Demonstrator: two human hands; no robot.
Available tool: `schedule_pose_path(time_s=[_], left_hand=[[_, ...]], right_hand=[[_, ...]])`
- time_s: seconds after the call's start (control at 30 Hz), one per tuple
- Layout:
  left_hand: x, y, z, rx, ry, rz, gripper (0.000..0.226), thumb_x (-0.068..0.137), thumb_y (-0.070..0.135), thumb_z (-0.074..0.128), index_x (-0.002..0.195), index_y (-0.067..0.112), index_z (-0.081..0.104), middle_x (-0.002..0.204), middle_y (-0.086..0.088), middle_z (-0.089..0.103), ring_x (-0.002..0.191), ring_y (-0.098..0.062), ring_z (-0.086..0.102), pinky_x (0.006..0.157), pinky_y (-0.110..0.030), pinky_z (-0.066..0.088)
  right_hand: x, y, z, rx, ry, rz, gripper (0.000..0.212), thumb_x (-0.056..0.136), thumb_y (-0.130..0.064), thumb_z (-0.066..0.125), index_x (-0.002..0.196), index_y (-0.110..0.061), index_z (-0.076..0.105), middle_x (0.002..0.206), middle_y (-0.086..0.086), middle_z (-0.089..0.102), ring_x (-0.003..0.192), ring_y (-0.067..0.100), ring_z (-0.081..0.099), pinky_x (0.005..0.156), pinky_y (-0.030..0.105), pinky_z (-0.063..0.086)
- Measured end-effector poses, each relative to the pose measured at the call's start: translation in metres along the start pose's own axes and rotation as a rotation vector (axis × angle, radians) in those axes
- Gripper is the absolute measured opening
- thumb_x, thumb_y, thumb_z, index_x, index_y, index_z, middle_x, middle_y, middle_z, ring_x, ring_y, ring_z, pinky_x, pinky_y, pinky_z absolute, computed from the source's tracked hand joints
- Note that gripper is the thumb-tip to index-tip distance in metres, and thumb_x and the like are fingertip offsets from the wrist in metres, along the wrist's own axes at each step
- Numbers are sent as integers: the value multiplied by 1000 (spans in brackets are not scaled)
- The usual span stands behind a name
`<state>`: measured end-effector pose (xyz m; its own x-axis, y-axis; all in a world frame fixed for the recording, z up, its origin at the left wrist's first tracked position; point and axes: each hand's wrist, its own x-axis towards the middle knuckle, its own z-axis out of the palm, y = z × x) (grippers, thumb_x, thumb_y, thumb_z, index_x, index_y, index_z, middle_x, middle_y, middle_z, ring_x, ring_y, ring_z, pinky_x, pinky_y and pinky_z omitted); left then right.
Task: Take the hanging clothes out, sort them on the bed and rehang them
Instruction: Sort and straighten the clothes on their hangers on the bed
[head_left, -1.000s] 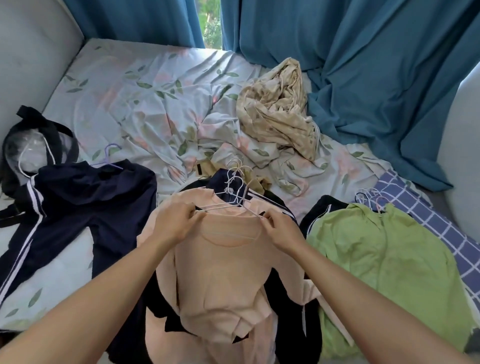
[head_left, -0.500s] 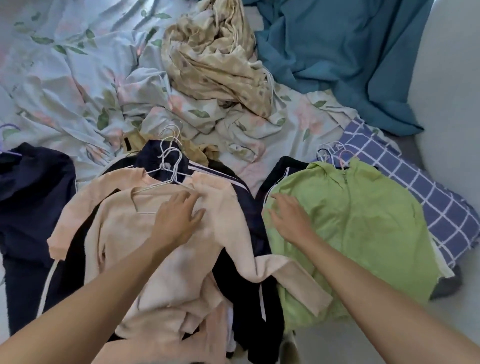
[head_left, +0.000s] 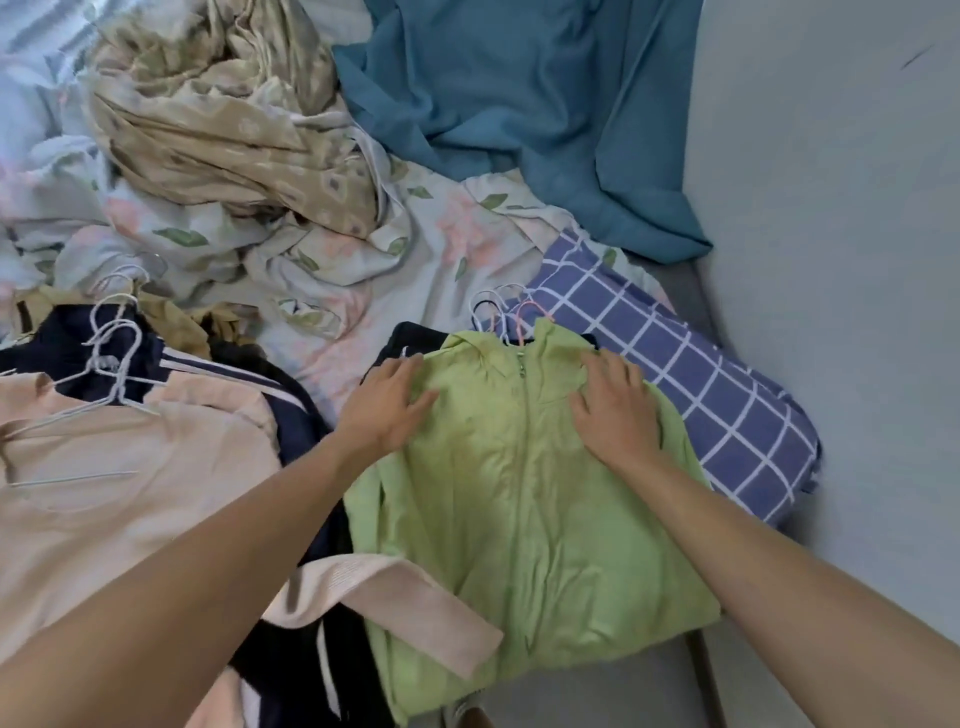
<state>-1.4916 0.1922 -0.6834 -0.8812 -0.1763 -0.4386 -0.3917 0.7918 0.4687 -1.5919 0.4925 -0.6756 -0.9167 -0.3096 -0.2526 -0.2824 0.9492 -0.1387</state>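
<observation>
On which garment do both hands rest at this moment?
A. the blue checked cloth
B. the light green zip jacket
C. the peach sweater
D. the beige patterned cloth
B: the left hand and the right hand lie flat, fingers spread, on the light green zip jacket, one on each side of its zipper.

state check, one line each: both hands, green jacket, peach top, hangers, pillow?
left hand: flat on green jacket, fingers spread
right hand: flat on the jacket
green jacket: laid flat, zipped, on a hanger
peach top: flat, on white hanger
pillow: partly under jacket
</observation>
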Motion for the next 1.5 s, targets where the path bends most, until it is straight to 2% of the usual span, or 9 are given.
schedule_pose_path(time_s=[0.13, 0.33, 0.57, 0.7, 0.8, 1.03, 1.27, 1.4, 1.5], left_hand=[[27, 15, 17, 2, -114, -154, 68, 105, 53, 50, 162, 22, 29, 155, -15, 43, 143, -35, 40, 112, -50, 39], [23, 16, 28, 91, -26, -112, 50, 104, 56, 48, 135, 17, 52, 132, -9, 56, 126, -32, 50, 100, -50, 45], [-22, 30, 4, -60, 176, -26, 50, 103, 60, 49, 133, 19, 49, 122, -4, 48, 113, -26, 49, 95, -48, 47], [-67, 39, -26, -122, 143, 54, 50, 106, 64, 31, 101, 21, 56, 96, 2, 57, 94, -22, 54, 85, -46, 46], [-115, 56, -52, -168, 190, 143, 51, 108, 58, 29, 78, 19, 43, 75, 2, 51, 76, -17, 49, 68, -43, 39], [-259, 58, -101, -336, 255, 254, 43, 110, 47, 46, 78, 19, 40, 71, 4, 51, 70, -16, 50, 67, -42, 42], [-416, 79, -155, -380, 251, 436, 38, 108, 38, 55, 74, 29, 39, 71, 13, 52, 67, -11, 49, 65, -38, 40], [-476, 115, -174, -364, 251, 550, 36, 108, 36, 55, 78, 24, 39, 70, 6, 46, 69, -14, 48, 66, -40, 39], [-517, 138, -180, -351, 276, 599, 28, 107, 34, 58, 84, 23, 45, 73, 8, 48, 72, -10, 49, 63, -29, 34]], right_hand=[[17, 32, 0, -61, 3, 9, 49, 101, -32, 57, 144, -12, 45, 134, 12, 53, 123, 36, 49, 99, 51, 44], [23, 37, -5, 47, 81, -43, 14, 105, -29, 53, 106, -14, 52, 104, 3, 55, 99, 28, 54, 81, 45, 45], [-17, 35, -48, 299, 159, -69, 36, 104, -44, 54, 82, -19, 40, 67, -7, 45, 59, 14, 44, 53, 35, 31], [-67, 22, -93, 372, 226, -30, 38, 103, -40, 59, 76, -22, 38, 63, -7, 44, 55, 11, 42, 51, 33, 28], [-124, 15, -133, 384, 296, -8, 35, 101, -37, 63, 77, -22, 42, 64, -7, 46, 55, 12, 45, 50, 30, 31], [-257, -46, -225, 256, 308, -9, 23, 92, -36, 71, 83, -29, 51, 74, -12, 58, 69, 14, 58, 59, 32, 40], [-416, -108, -294, 226, 441, -142, 37, 89, -66, 57, 84, -30, 56, 80, -14, 57, 76, 14, 54, 76, 35, 43], [-484, -101, -333, 274, 632, -45, 33, 88, -55, 62, 76, -24, 58, 73, -11, 54, 73, 19, 54, 72, 36, 42], [-517, -93, -362, 268, 711, -14, 31, 87, -36, 78, 73, -25, 53, 70, -12, 51, 70, 21, 54, 70, 35, 37]])
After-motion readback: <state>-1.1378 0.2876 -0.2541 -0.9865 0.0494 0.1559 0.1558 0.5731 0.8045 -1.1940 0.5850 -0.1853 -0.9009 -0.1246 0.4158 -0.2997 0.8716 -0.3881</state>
